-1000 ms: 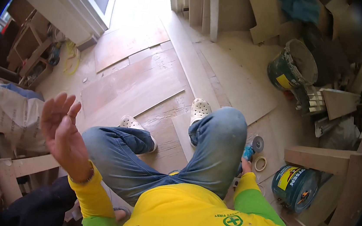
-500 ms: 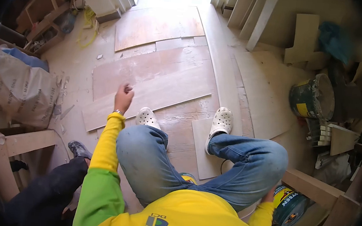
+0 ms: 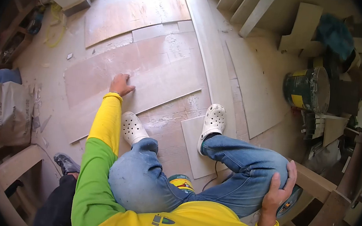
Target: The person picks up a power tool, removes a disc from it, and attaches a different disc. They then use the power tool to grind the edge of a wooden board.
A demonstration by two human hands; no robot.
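Observation:
My left hand (image 3: 122,85) reaches forward over a pale wooden board (image 3: 166,85) on the floor. Its fingers are curved and apart, with nothing between them. On the outer side of my right knee rests my right hand (image 3: 279,186), empty, fingers spread against the jeans (image 3: 246,163). White clogs (image 3: 214,119) are on my feet, the right one on a smaller board (image 3: 192,136). A paint bucket (image 3: 181,182) shows between my legs, partly hidden by them.
Another board (image 3: 138,15) lies ahead, beside a long plank (image 3: 209,50). A dark bucket (image 3: 306,89) stands at right near scrap wood. At left are a large sack (image 3: 4,113) and a wooden frame (image 3: 19,165). Another person's shoe (image 3: 66,163) is close on my left.
My left hand has moved slightly down and its fingers have spread. My right hand has come up from beside the bucket at right onto my knee. The view has shifted and tilted.

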